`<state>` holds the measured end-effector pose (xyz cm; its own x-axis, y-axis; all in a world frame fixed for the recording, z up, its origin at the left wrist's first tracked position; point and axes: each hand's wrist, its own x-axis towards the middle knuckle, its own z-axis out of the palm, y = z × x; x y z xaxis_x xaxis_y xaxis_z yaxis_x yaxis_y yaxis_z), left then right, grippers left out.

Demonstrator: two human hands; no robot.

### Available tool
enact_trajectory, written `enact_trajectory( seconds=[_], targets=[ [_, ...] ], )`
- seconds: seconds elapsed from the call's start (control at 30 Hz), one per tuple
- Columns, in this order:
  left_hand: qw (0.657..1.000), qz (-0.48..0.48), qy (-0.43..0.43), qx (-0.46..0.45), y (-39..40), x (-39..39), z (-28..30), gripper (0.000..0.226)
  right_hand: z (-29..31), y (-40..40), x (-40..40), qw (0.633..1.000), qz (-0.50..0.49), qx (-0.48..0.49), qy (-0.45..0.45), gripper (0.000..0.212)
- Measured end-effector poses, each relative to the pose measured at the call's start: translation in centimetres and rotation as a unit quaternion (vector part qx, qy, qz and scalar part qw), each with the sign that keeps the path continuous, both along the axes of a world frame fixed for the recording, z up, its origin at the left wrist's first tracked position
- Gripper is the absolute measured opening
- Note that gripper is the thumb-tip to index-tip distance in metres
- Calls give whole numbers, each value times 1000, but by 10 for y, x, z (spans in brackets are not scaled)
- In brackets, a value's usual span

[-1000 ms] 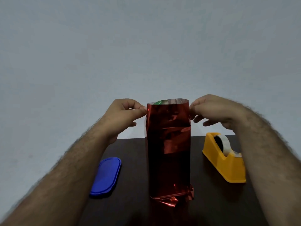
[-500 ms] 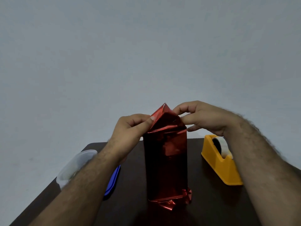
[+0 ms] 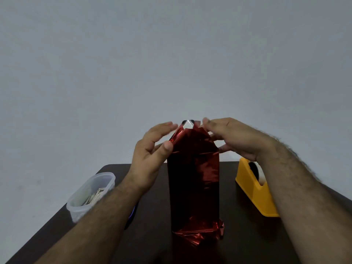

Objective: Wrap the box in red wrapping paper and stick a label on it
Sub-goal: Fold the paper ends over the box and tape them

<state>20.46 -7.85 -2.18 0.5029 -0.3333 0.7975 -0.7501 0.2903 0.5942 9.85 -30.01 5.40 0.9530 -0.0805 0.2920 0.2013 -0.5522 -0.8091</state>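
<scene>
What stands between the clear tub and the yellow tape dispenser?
In the head view: the red-wrapped box, upright, plus the left forearm crossing beside it.

Bare, hairy forearms; no sleeves, rings or watch

We see the tall box [image 3: 193, 187] upright at lower centre, sheathed in shiny red wrapping paper [image 3: 194, 147], folded to a peak on top, crumpled at its base.

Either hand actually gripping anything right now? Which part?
No grip shows. Left hand and right hand lie open-fingered against the folded top of the red wrapping paper, one on each side.
</scene>
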Motion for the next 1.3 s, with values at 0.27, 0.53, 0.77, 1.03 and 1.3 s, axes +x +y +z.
enact_trajectory(
  seconds=[0.27, 0.53, 0.77, 1.03, 1.3],
  targets=[
    [990, 122, -69, 25, -4, -30, 29, 40, 6, -12, -6, 996, 47, 15, -70, 32],
    [979, 153, -43, 124, -17, -36, 62, 16, 1, -16, 0, 993, 51, 7, -107, 18],
    [992, 122, -37, 19, -11, -50, 43, 29, 3, -27, 4, 978, -6, -3, -209, 4],
    [960, 114, 225, -121, -6, -26, -14, 11, -3, -24, 2, 998, 25, -13, -50, 13],
    [972, 59, 227, -30, -5, -19, -1, 20, -35, -13, -1, 994, -45, 69, -66, 12]
  ],
)
